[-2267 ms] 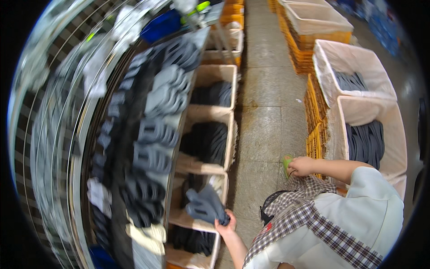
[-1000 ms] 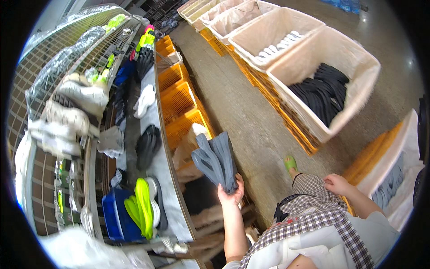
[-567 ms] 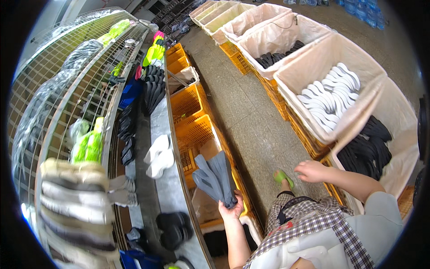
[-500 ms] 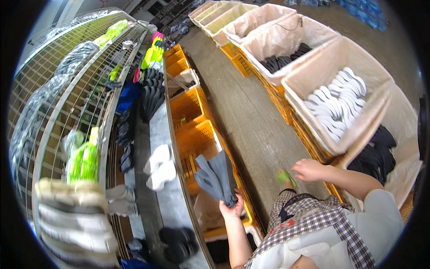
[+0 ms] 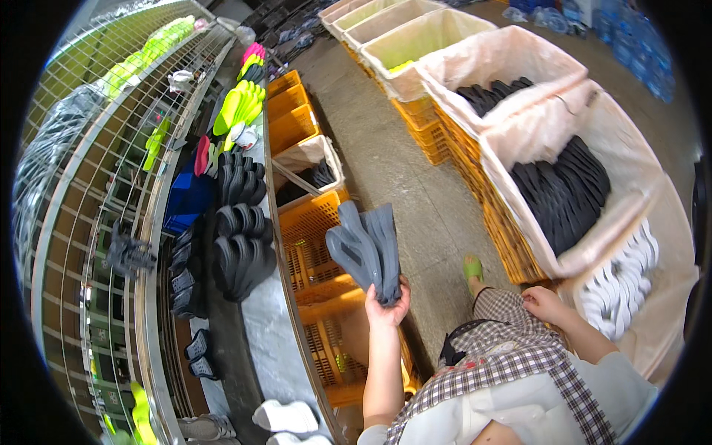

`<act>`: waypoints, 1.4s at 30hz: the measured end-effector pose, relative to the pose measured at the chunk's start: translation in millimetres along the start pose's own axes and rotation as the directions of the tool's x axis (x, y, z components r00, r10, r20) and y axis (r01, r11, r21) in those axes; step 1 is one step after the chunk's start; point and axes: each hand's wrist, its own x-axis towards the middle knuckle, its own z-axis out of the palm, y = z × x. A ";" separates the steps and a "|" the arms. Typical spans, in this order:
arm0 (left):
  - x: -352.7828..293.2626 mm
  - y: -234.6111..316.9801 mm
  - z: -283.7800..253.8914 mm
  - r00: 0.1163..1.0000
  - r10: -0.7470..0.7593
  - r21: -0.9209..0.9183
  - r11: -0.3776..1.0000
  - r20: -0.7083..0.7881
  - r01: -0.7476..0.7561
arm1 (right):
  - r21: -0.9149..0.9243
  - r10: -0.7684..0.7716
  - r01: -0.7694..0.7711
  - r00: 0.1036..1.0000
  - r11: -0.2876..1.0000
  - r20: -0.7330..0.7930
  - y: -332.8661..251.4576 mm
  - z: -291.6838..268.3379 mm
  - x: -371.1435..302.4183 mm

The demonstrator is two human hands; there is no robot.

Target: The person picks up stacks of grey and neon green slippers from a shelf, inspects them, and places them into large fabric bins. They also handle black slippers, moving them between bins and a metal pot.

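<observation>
Several lined bins stand along the right of the concrete aisle: the nearest cloth-lined bin (image 5: 653,245) holds white soles (image 5: 619,285), the next one (image 5: 519,148) is piled with dark grey soles (image 5: 564,189), the one beyond (image 5: 504,59) holds a smaller heap of dark soles, and a farther bin (image 5: 423,37) shows a bit of yellow-green at its edge. These bins sit on orange plastic crates (image 5: 504,237). On the left of the aisle, an orange crate (image 5: 315,248) stands just beside the long table (image 5: 259,326), and a lined box (image 5: 311,159) beyond it holds a few dark pieces. The table carries rows of black sandals (image 5: 241,237), neon yellow-green sandals (image 5: 241,104) farther along, and white ones (image 5: 285,415) at the near end. The left hand (image 5: 387,304) is raised over the orange crates, its fingers (image 5: 400,285) wrapped tight round the lower ends of two grey insoles (image 5: 363,248), thumb on the far side. The insoles are held together, fanned slightly, their long axis running up and away from the person and leaning a little left, heels in the palm and toes pointing toward the far end of the aisle. The right hand (image 5: 545,304) hangs low beside the checked garment, near the bin of white soles; its fingers are loosely curled and hold nothing that shows.
</observation>
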 end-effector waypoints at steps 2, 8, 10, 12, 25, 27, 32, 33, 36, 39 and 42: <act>50.5 25.9 47.4 1.000 -0.002 0.005 1.000 0.027 0.002 | -0.119 -0.134 0.139 0.990 0.983 0.047 -21.7 -24.0 88.3; 162.5 104.8 182.0 0.980 0.131 0.059 0.991 -0.149 -0.123 | -0.257 -0.364 0.378 0.926 0.890 0.102 -153.3 -85.2 323.3; 202.1 134.0 216.0 0.978 0.168 0.077 0.984 -0.126 -0.160 | -0.268 -0.470 0.483 0.875 0.834 0.114 -201.2 -98.8 396.4; 249.9 169.8 244.0 0.976 0.170 0.037 0.985 -0.135 -0.166 | -0.323 -0.493 0.528 0.849 0.786 0.188 -236.5 -106.2 466.6; 526.2 398.0 493.8 0.986 0.059 -0.009 0.998 -0.157 -0.061 | -0.204 -0.295 0.345 0.926 0.916 0.236 -388.1 -141.9 784.8; 563.6 434.7 529.7 0.987 0.043 0.003 0.999 -0.156 -0.044 | -0.174 -0.200 0.232 0.963 0.957 0.182 -400.8 -148.1 837.4; 670.9 506.2 611.8 0.992 0.046 -0.059 0.997 -0.119 -0.053 | -0.183 -0.190 0.227 0.962 0.957 0.196 -429.3 -167.9 993.7; 692.7 518.1 635.5 0.990 0.044 -0.090 0.994 -0.135 -0.056 | -0.198 -0.245 0.287 0.946 0.937 0.212 -441.1 -178.6 1033.7; 743.9 553.7 711.7 0.993 0.002 -0.140 0.990 -0.117 -0.018 | -0.226 -0.326 0.359 0.930 0.906 0.172 -489.4 -216.4 1134.3; 789.1 590.3 776.4 0.964 0.186 -0.015 0.981 -0.193 -0.192 | -0.276 -0.345 0.374 0.927 0.885 0.150 -552.0 -249.9 1229.9; 835.2 618.7 821.0 0.964 0.199 -0.036 0.977 -0.178 -0.208 | -0.248 -0.466 0.485 0.875 0.839 0.134 -596.9 -278.3 1309.4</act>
